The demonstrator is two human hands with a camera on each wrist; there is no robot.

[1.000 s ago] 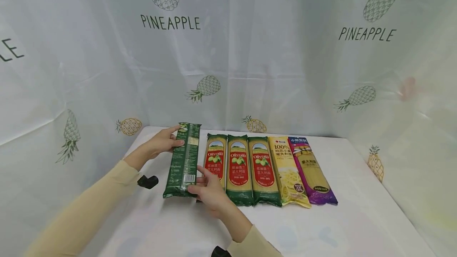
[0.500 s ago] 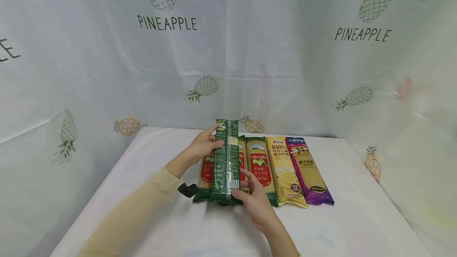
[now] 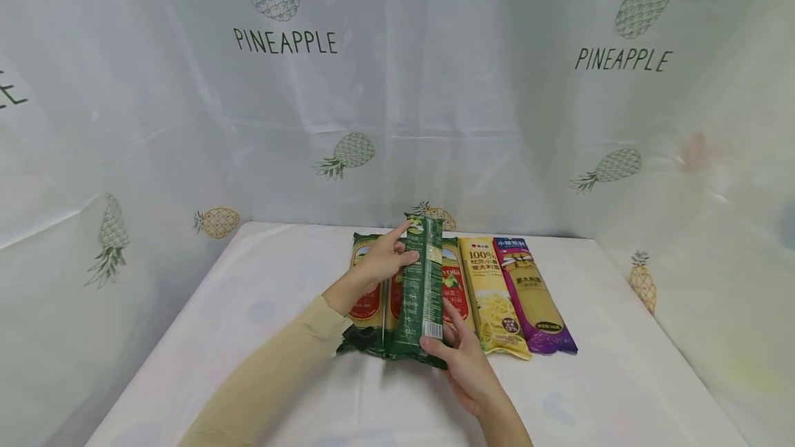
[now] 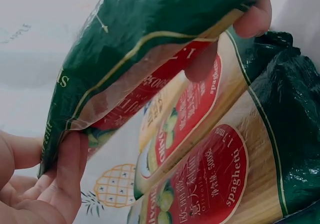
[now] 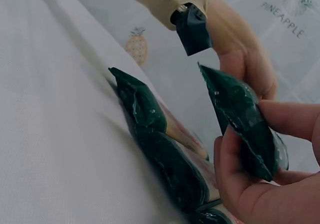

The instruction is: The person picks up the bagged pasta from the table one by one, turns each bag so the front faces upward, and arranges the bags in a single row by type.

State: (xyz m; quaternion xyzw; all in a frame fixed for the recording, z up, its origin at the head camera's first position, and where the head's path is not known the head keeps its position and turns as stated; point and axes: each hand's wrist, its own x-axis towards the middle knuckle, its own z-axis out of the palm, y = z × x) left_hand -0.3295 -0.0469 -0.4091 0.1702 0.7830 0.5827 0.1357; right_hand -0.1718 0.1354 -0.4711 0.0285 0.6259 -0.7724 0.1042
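Observation:
A green pack of spaghetti (image 3: 417, 295) is held up above the row, its printed back toward the head camera. My left hand (image 3: 384, 261) pinches its upper left edge; my right hand (image 3: 467, 364) grips the lower right edge. In the left wrist view, the red front label of the held pack (image 4: 105, 58) faces down. Below it lie Olivoila spaghetti packs (image 4: 220, 169) with red labels and green ends, side by side on the table. The middle one is largely hidden. In the right wrist view a gap shows between the held pack (image 5: 245, 124) and the lying packs (image 5: 170, 164).
To the right of the spaghetti lie a yellow pasta pack (image 3: 497, 302) and a purple pasta pack (image 3: 537, 302). They rest on a white-covered table (image 3: 621, 364). A pale curtain (image 3: 397, 88) printed with pineapples hangs behind and at the sides.
Both hands have carried the green spaghetti pack from the left of the row rightward, over the lying Olivoila packs. The lying packs keep their places.

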